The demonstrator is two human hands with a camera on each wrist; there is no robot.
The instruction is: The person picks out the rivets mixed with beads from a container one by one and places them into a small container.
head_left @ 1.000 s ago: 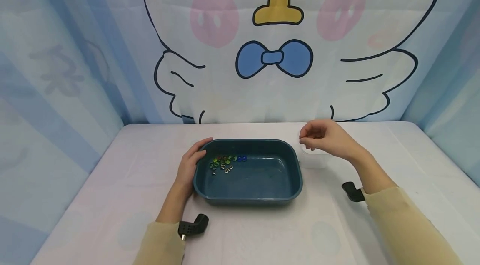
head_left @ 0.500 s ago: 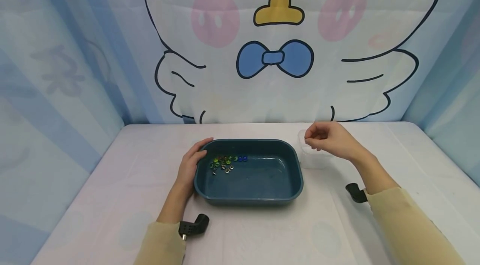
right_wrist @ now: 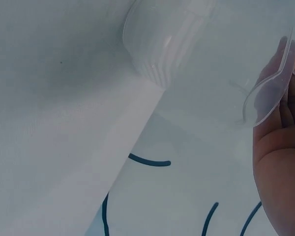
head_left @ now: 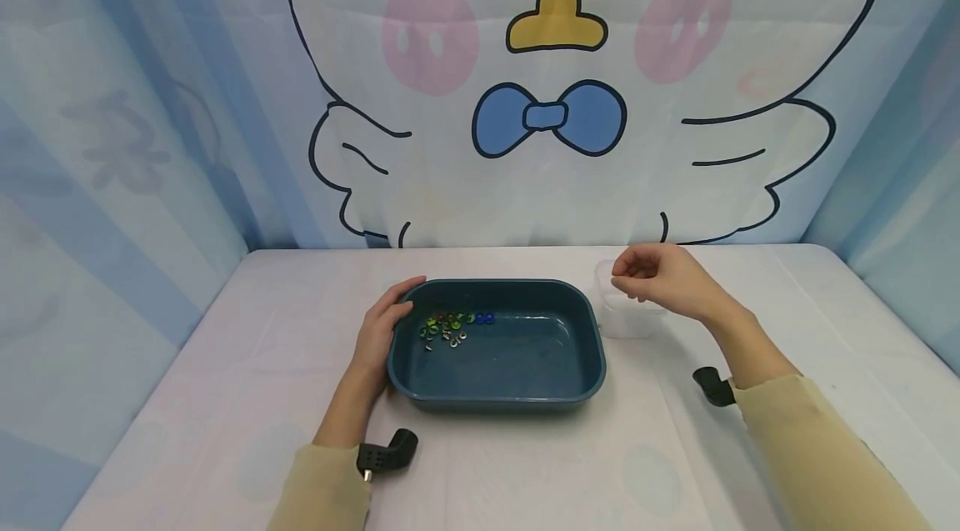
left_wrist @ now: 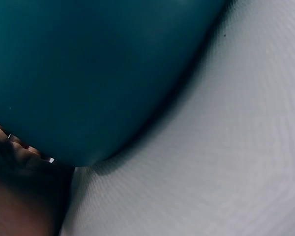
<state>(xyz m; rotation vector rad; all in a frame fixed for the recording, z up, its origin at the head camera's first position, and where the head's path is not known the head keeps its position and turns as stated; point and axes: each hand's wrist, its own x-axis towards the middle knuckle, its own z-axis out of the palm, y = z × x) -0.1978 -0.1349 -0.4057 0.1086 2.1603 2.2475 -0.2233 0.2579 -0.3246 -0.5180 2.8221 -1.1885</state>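
A dark teal plastic basin stands mid-table in the head view. My left hand holds its left rim, thumb over the edge and fingers along the outside; the left wrist view has the basin's outer wall up close. Inside lie green, amber and blue glass marbles and several small shiny gold pieces, too small to identify. To the right, my right hand pinches a thin clear plastic lid above a clear plastic tub. The tub's contents cannot be made out.
A pale cloth covers the table. Close behind its far edge hangs a curtain with a cartoon print, and more curtains flank both sides. A black wrist camera sticks out from each sleeve.
My right hand has shifted slightly right and down over the clear tub, then stayed nearly still. The left hand, the basin and its contents have not moved.
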